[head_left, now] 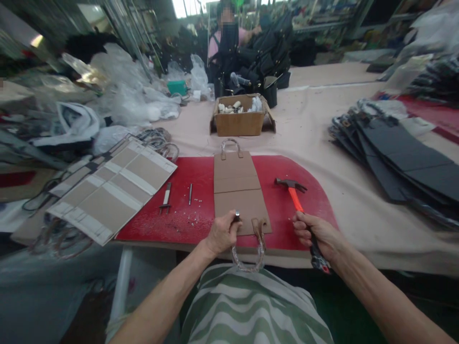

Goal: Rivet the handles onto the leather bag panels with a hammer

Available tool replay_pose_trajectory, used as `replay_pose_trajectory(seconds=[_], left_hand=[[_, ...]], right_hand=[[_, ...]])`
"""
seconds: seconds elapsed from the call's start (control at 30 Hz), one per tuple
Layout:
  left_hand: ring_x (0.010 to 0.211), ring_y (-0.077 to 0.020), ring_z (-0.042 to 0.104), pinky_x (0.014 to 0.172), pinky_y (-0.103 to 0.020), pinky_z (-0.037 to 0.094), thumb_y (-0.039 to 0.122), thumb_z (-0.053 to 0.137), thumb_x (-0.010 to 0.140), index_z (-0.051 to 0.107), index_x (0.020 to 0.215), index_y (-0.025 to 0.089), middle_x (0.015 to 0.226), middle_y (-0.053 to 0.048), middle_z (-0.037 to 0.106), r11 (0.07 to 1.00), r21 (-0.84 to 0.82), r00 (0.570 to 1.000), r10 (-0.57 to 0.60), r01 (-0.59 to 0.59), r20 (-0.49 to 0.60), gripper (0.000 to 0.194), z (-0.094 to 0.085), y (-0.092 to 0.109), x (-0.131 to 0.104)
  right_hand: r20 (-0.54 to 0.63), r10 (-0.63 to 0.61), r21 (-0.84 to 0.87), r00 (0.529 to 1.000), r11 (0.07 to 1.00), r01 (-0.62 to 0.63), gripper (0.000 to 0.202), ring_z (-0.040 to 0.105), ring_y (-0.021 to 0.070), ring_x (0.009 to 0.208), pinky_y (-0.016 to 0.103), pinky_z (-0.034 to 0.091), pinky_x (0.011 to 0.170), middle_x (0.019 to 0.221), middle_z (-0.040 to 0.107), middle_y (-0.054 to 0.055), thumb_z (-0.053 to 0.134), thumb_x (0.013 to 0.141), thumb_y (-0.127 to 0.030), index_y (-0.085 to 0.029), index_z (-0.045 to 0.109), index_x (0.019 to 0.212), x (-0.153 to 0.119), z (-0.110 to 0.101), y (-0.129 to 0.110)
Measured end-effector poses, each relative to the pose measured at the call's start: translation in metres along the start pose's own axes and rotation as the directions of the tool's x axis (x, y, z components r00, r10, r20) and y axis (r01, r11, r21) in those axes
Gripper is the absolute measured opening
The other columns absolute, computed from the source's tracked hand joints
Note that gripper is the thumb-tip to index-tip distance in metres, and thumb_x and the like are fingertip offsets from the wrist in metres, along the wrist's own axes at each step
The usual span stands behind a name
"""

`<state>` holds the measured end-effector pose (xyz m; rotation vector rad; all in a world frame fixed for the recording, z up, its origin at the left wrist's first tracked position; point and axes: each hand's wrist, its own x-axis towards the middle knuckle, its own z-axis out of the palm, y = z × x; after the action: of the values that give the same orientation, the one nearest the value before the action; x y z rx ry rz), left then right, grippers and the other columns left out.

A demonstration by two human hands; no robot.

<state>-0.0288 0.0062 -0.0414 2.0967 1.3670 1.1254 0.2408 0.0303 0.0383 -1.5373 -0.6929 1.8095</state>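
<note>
A tan bag panel (pixel 237 179) lies lengthwise on the red board (pixel 287 224), with a wrapped handle at its far end and another wrapped handle (pixel 247 265) hanging over the board's near edge. My left hand (pixel 224 232) is closed around a short metal punch (pixel 236 216), held upright on the panel's near left part, beside the near handle's tab. To the right of the panel, my right hand (pixel 317 232) grips the hammer (pixel 294 197) by its orange and black handle, the head pointing away from me above the board.
Left on the board lie a pronged tool (pixel 166 198), a thin metal rod (pixel 190 194) and small scraps. Stacked panels (pixel 114 191) stand further left. A cardboard box (pixel 239 123) is ahead, dark panels (pixel 409 157) are right, and a person (pixel 224 40) is behind dark bags.
</note>
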Motion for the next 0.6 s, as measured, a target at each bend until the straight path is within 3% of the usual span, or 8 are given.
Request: replay_pose_trajectory(seconds=[0.07, 0.13, 0.2, 0.27, 0.3, 0.37, 0.47, 0.6], left_hand=[[0.073, -0.0166, 0.068, 0.066, -0.025, 0.053, 0.016, 0.052, 0.088, 0.055, 0.1, 0.02, 0.085, -0.004, 0.07, 1.0, 0.003, 1.0, -0.014, 0.014, -0.003, 0.014, 0.001, 0.0, -0.001], [0.074, -0.017, 0.068, 0.066, -0.026, 0.053, 0.017, 0.053, 0.088, 0.055, 0.101, 0.02, 0.085, -0.004, 0.07, 1.0, 0.011, 1.0, -0.02, 0.02, -0.001, 0.014, 0.001, -0.001, -0.001], [0.075, -0.0173, 0.068, 0.067, -0.026, 0.053, 0.017, 0.053, 0.088, 0.055, 0.101, 0.02, 0.086, -0.005, 0.069, 1.0, 0.019, 1.0, -0.019, 0.019, 0.003, 0.014, 0.002, -0.001, -0.001], [0.074, -0.017, 0.067, 0.066, -0.026, 0.052, 0.017, 0.052, 0.087, 0.055, 0.101, 0.02, 0.084, -0.005, 0.069, 1.0, 0.024, 1.0, -0.011, 0.011, -0.001, 0.014, 0.002, -0.001, 0.0], [0.072, -0.0168, 0.067, 0.065, -0.025, 0.052, 0.016, 0.052, 0.087, 0.056, 0.1, 0.019, 0.082, -0.004, 0.068, 1.0, 0.028, 1.0, 0.001, -0.001, -0.006, 0.014, 0.002, -0.001, 0.0], [0.069, -0.0166, 0.066, 0.062, -0.025, 0.051, 0.015, 0.052, 0.085, 0.057, 0.097, 0.019, 0.077, -0.004, 0.067, 0.998, 0.047, 0.999, 0.031, -0.03, -0.025, 0.013, 0.003, 0.0, 0.001], [0.067, -0.0161, 0.066, 0.061, -0.024, 0.051, 0.015, 0.052, 0.085, 0.058, 0.096, 0.019, 0.075, -0.003, 0.067, 0.998, 0.06, 0.999, 0.033, -0.031, -0.03, 0.013, 0.003, 0.0, 0.002], [0.072, -0.0167, 0.068, 0.066, -0.025, 0.053, 0.016, 0.052, 0.086, 0.057, 0.099, 0.019, 0.082, -0.004, 0.069, 1.0, 0.02, 1.0, 0.003, -0.003, -0.013, 0.014, 0.002, -0.001, 0.001]], right_hand=[[-0.078, -0.179, -0.184, 0.981, 0.969, 0.162, 0.025, 0.031, 0.0067, 0.037, 0.019, 0.023, 0.034, 0.056, 0.038, -0.008, 0.054, 0.086, -0.044, -0.022, 0.044, 0.077, -0.021, 0.011, -0.008], [-0.061, -0.461, -0.462, 0.885, 0.799, 0.384, 0.033, 0.036, 0.0083, 0.038, 0.021, 0.027, 0.036, 0.056, 0.043, -0.006, 0.047, 0.091, -0.052, -0.022, 0.045, 0.076, -0.045, 0.019, -0.017], [0.082, -0.705, -0.701, 0.704, 0.462, 0.543, 0.034, 0.041, 0.0102, 0.041, 0.023, 0.029, 0.04, 0.055, 0.046, -0.004, 0.043, 0.094, -0.051, -0.022, 0.046, 0.075, -0.066, 0.024, -0.023], [0.31, -0.795, -0.797, 0.522, 0.082, 0.598, 0.032, 0.043, 0.0115, 0.041, 0.026, 0.027, 0.042, 0.053, 0.048, -0.003, 0.041, 0.096, -0.045, -0.022, 0.046, 0.074, -0.077, 0.025, -0.025], [0.418, -0.777, -0.803, 0.47, -0.074, 0.592, 0.031, 0.042, 0.0119, 0.04, 0.027, 0.025, 0.042, 0.052, 0.048, -0.003, 0.039, 0.097, -0.041, -0.023, 0.045, 0.073, -0.08, 0.025, -0.024], [0.574, -0.68, -0.777, 0.456, -0.278, 0.565, 0.03, 0.04, 0.0126, 0.038, 0.029, 0.021, 0.042, 0.051, 0.047, -0.003, 0.037, 0.098, -0.036, -0.023, 0.043, 0.072, -0.082, 0.025, -0.022], [0.603, -0.621, -0.778, 0.501, -0.321, 0.54, 0.029, 0.041, 0.0133, 0.038, 0.029, 0.021, 0.043, 0.052, 0.049, -0.003, 0.037, 0.098, -0.037, -0.025, 0.044, 0.073, -0.086, 0.028, -0.024], [0.372, -0.841, -0.848, 0.393, -0.136, 0.512, 0.037, 0.039, 0.0138, 0.038, 0.029, 0.026, 0.044, 0.049, 0.046, -0.001, 0.029, 0.098, -0.047, -0.027, 0.043, 0.07, -0.092, 0.03, -0.022]])
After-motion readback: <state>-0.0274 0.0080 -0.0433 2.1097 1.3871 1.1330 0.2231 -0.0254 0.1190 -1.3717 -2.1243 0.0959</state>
